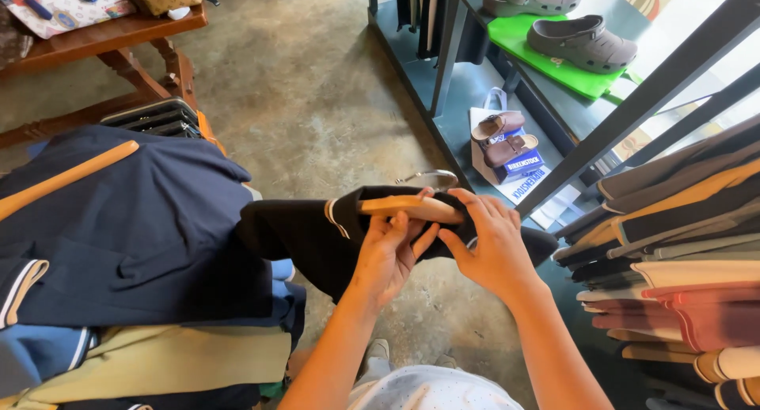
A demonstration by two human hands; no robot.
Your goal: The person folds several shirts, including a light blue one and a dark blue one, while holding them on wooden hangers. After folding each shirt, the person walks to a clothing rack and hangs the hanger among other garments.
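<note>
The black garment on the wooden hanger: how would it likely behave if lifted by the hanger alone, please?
The black garment would probably hang limp, since its cloth already sags and folds below the wooden hanger. It looks light: both hands hold it loosely. The hanger itself seems rigid.

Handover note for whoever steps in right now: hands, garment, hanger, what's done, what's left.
Left hand: grips the wooden hanger from below, at the collar of the black shirt.
Right hand: fingers on the collar over the hanger's right end.
Metal hook points away, free of any rail.
Done: hanger sits partly inside the collar.
Left: shirt is not yet squared on the hanger, nor hung on the rack at right. Navy pile with another hanger lies at left.
</note>
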